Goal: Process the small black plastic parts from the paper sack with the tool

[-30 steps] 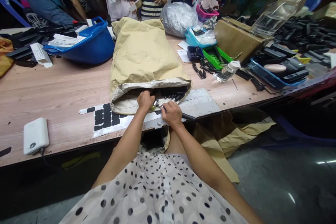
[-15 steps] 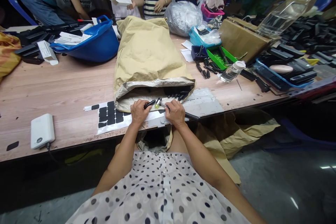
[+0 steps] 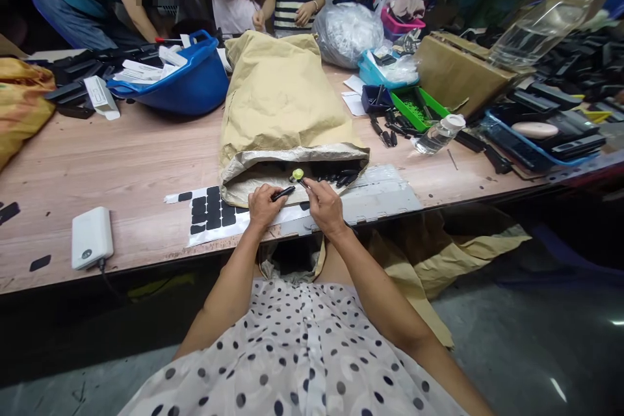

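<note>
Black tube [image 3: 283, 194] is at frame centre, before the mouth of the sack [image 3: 287, 97], pinched in the fingers of the left hand [image 3: 264, 207]; those of the right hand [image 3: 325, 207] grip the hammer [image 3: 298, 174]. A stray swing could strike the left fingers, or a loose pinch free the tube. Against half a second ago, the hammer's head is higher.
</note>
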`<state>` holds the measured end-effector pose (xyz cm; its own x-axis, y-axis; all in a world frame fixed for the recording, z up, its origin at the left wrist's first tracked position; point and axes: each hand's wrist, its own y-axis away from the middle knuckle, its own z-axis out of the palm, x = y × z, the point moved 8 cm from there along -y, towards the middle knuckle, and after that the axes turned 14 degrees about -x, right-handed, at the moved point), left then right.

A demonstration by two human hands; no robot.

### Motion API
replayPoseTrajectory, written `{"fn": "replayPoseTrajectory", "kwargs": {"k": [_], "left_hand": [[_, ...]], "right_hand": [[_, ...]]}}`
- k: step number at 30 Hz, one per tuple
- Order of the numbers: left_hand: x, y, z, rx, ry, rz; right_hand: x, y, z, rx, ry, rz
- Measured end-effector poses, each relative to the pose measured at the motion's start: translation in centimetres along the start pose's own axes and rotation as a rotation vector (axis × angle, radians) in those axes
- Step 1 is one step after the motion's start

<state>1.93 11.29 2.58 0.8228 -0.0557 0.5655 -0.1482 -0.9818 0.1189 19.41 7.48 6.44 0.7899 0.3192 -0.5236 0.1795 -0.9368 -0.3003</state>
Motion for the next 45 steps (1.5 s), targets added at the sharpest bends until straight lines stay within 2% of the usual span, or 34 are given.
{"fn": "replayPoseTrajectory", "kwargs": {"k": [7,12,16,19,25,29,35,45], "left_hand": [[0.0,-0.1,0.1,-0.011,-0.012,-0.009],[0.0,-0.1,0.2,-0.015,-0.002,-0.009],[0.0,-0.1,0.1,-0.002,-0.006,-0.006],[0.0,-0.1,0.2,-0.008,-0.009,-0.008],[0.1,0.1,-0.1,0.007,0.027,-0.007],[-0.1,0.1,-0.2,0.017,0.045,-0.024],[-0.3,0.1,-0.2,0.011,0.033,-0.037],[-0.2,0.3,-0.2,0.006,0.028,-0.034]], "right_hand": [[0.0,0.1,1.4,-0.122,0.091,0.096],[-1.1,0.2,1.1,-0.077,0.105,0.036],[-1.6,0.5,2.3,-0.144,0.14,0.014],[-0.9,0.6,2.5,-0.148,0.148,0.036],[1.4,-0.4,0.9,-0.079,0.225,0.078],[2.6,-0.4,1.2,-0.08,0.297,0.083],[2.7,0.2,2.0,-0.07,0.326,0.097],[2.7,0.3,2.1,-0.068,0.33,0.099]]}}
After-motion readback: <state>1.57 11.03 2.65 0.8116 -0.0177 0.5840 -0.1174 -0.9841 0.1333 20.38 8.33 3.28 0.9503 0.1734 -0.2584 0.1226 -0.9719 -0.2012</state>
